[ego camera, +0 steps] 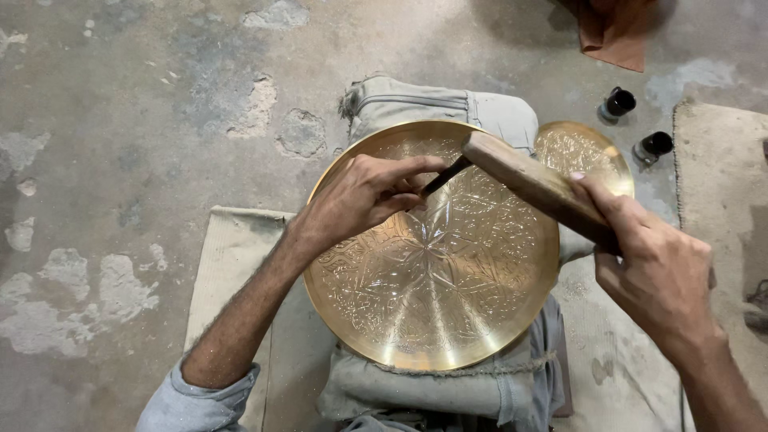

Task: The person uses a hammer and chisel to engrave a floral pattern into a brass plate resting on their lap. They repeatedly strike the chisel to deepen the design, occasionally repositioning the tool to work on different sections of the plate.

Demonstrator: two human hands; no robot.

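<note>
No labels, signs or screens in view. Closest to packaging: two small bottles with black caps [618, 103] [654, 146] standing on the floor, upper right, near each other.

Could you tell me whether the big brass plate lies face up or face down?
Face up: the brass plate shows its engraved hollow, rim raised.

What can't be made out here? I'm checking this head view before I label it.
- Chisel tip: hidden under the wooden mallet and left hand.
- Small brass plate: partly covered by the mallet and right hand.
- Cloth: cut off by the top edge.
</note>
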